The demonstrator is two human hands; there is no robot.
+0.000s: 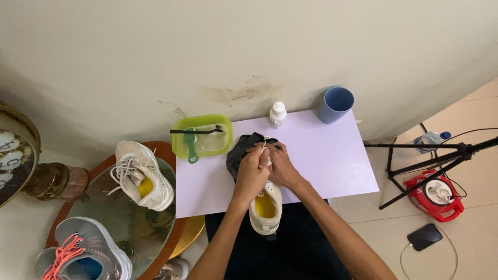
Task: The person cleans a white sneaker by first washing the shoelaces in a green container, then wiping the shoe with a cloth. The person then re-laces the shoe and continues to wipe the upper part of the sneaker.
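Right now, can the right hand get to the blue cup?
Probably yes. The right hand is busy on the white shoe, but the white board between it and the blue cup is bare; only the small white bottle stands off to the side.

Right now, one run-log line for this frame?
left hand: on shoe lace | right hand: on white shoe | dark cloth beneath | green tub left

Bare board (332, 161) between bottle (277, 114), cup (336, 105)
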